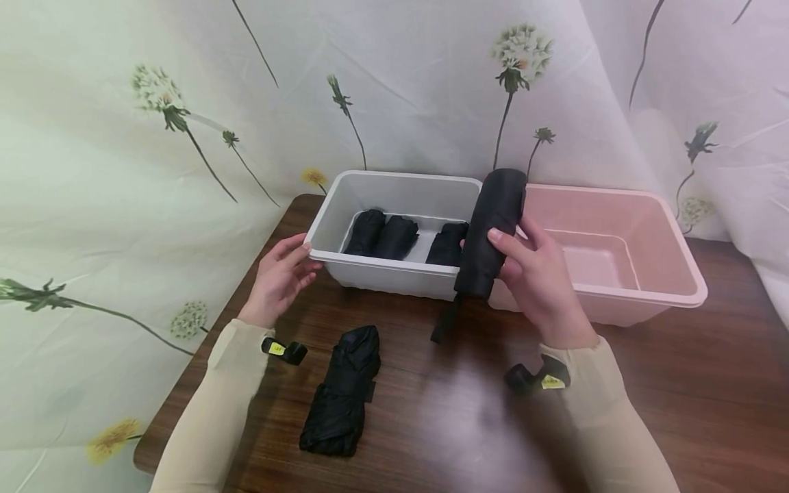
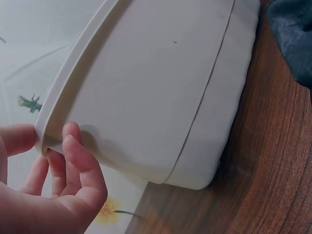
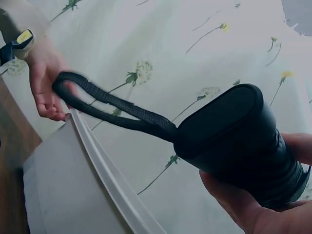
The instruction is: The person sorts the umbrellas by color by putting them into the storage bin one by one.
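Observation:
My right hand point(image 1: 542, 281) grips a black folding umbrella point(image 1: 493, 236), held tilted above the place where the two bins meet. In the right wrist view its flat oval handle end point(image 3: 219, 122) and a wrist strap loop point(image 3: 112, 105) show clearly. With thumb and fingers, my left hand point(image 1: 280, 277) pinches the left front corner of the white bin's rim point(image 1: 394, 263). Inside that bin lie black folded bundles, two side by side point(image 1: 366, 233) at the left and another point(image 1: 447, 244) at the right. Nearer me, a loosely folded black bundle point(image 1: 342, 390) lies on the table.
A pink bin point(image 1: 647, 296) stands directly right of the white one. Both rest on a dark wooden table point(image 1: 444, 411), whose left edge runs beside my left forearm. Behind and to the left hangs a pale cloth point(image 1: 401, 89) printed with dandelions.

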`<state>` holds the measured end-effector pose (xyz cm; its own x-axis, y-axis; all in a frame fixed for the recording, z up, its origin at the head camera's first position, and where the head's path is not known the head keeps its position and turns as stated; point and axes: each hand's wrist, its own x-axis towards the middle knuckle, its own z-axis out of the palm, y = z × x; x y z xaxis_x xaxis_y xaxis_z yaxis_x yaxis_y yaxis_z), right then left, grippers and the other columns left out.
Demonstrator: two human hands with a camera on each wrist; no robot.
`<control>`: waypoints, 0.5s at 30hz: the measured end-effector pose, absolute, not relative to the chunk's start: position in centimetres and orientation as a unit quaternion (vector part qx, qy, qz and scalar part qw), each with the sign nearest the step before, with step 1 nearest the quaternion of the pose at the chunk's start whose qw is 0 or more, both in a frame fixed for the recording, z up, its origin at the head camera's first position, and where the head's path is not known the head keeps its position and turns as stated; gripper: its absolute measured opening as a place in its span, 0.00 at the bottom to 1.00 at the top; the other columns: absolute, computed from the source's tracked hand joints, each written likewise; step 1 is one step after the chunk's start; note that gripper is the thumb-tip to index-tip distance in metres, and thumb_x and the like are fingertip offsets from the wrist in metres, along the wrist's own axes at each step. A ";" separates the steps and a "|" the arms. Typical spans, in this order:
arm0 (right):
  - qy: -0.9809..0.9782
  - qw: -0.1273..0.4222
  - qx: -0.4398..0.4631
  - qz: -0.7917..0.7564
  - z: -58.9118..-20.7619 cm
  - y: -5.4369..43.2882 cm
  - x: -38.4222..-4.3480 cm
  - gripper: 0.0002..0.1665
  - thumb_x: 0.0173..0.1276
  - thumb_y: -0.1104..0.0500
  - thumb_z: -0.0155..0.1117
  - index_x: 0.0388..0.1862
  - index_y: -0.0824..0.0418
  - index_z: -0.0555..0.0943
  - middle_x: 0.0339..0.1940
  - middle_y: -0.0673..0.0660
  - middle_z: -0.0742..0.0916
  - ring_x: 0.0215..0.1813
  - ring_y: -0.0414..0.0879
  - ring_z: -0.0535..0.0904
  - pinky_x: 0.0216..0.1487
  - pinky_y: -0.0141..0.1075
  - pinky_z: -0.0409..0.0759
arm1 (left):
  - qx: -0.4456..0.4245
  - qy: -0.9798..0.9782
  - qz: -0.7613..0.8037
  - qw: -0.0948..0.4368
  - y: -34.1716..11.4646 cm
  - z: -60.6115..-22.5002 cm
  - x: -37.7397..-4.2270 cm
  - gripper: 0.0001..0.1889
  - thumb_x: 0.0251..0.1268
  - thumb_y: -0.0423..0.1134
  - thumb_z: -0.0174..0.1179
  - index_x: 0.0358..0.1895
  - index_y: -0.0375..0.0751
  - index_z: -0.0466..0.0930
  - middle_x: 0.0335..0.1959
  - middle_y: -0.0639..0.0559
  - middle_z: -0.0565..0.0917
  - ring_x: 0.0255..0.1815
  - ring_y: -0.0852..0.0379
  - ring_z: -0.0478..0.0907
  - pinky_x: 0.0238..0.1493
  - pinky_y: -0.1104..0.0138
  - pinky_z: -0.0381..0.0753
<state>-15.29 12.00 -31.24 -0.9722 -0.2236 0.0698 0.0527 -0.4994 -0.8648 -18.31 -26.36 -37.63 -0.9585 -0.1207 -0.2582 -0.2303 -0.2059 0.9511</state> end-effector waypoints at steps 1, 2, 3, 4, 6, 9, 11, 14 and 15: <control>0.494 0.082 -0.082 -0.862 -31.3 11.9 -15.5 0.33 0.70 0.64 0.59 0.73 0.58 0.62 0.58 0.59 0.79 0.48 0.52 0.86 0.51 0.40 0.83 | -0.140 0.628 0.764 0.036 -26.4 -37.7 -18.3 0.18 0.67 0.42 0.61 0.58 0.51 0.70 0.49 0.52 0.76 0.31 0.62 0.82 0.34 0.72 0.80; 0.495 0.083 -0.080 -0.861 -31.3 11.8 -15.7 0.33 0.70 0.64 0.59 0.73 0.58 0.62 0.58 0.59 0.79 0.48 0.52 0.86 0.51 0.40 0.83 | -0.140 0.628 0.764 0.036 -26.4 -37.7 -18.3 0.18 0.67 0.42 0.61 0.58 0.51 0.71 0.48 0.52 0.76 0.31 0.62 0.82 0.34 0.72 0.80; 0.493 0.084 -0.077 -0.863 -31.3 11.7 -15.9 0.34 0.70 0.63 0.60 0.73 0.58 0.62 0.58 0.59 0.78 0.48 0.51 0.86 0.51 0.39 0.83 | -0.140 0.628 0.764 0.035 -26.4 -37.7 -18.3 0.18 0.67 0.42 0.61 0.58 0.51 0.71 0.48 0.52 0.76 0.31 0.62 0.82 0.34 0.72 0.80; 0.494 0.083 -0.076 -0.862 -31.3 11.6 -16.2 0.34 0.70 0.63 0.60 0.73 0.58 0.62 0.58 0.59 0.78 0.48 0.51 0.86 0.51 0.39 0.83 | -0.140 0.627 0.765 0.036 -26.4 -37.7 -18.3 0.18 0.67 0.42 0.61 0.58 0.51 0.71 0.48 0.52 0.76 0.31 0.62 0.82 0.34 0.72 0.80; 0.494 0.079 -0.072 -0.863 -31.5 11.2 -16.6 0.33 0.70 0.64 0.60 0.72 0.59 0.63 0.56 0.58 0.79 0.47 0.50 0.87 0.49 0.39 0.84 | -0.141 0.626 0.766 0.036 -26.5 -37.7 -18.4 0.18 0.67 0.42 0.61 0.57 0.52 0.70 0.47 0.52 0.76 0.31 0.62 0.82 0.34 0.72 0.80; 0.491 0.079 -0.066 -0.865 -31.7 10.7 -17.3 0.33 0.69 0.65 0.61 0.71 0.59 0.64 0.53 0.58 0.81 0.46 0.51 0.87 0.47 0.40 0.84 | -0.141 0.624 0.767 0.036 -26.5 -37.8 -18.4 0.18 0.67 0.42 0.61 0.57 0.52 0.71 0.47 0.53 0.76 0.31 0.62 0.82 0.34 0.72 0.80; 0.498 0.082 -0.057 -0.861 -32.0 10.4 -17.7 0.33 0.69 0.64 0.61 0.71 0.58 0.65 0.52 0.57 0.82 0.46 0.49 0.86 0.45 0.40 0.84 | -0.142 0.624 0.768 0.036 -26.5 -37.8 -18.4 0.18 0.67 0.42 0.61 0.57 0.52 0.71 0.47 0.53 0.77 0.31 0.61 0.82 0.34 0.72 0.81; 0.507 0.088 -0.039 -0.856 -32.3 10.1 -18.3 0.34 0.67 0.64 0.63 0.71 0.57 0.65 0.55 0.57 0.80 0.49 0.47 0.85 0.47 0.39 0.84 | -0.140 0.626 0.766 0.036 -26.5 -37.8 -18.4 0.18 0.67 0.42 0.61 0.57 0.52 0.70 0.47 0.53 0.77 0.31 0.61 0.82 0.34 0.72 0.81; 0.512 0.090 -0.034 -0.853 -32.4 10.1 -18.4 0.35 0.67 0.63 0.64 0.71 0.56 0.65 0.57 0.58 0.79 0.50 0.47 0.84 0.47 0.38 0.84 | -0.140 0.627 0.765 0.036 -26.5 -37.8 -18.4 0.18 0.66 0.42 0.61 0.57 0.51 0.70 0.47 0.53 0.77 0.31 0.61 0.82 0.34 0.72 0.80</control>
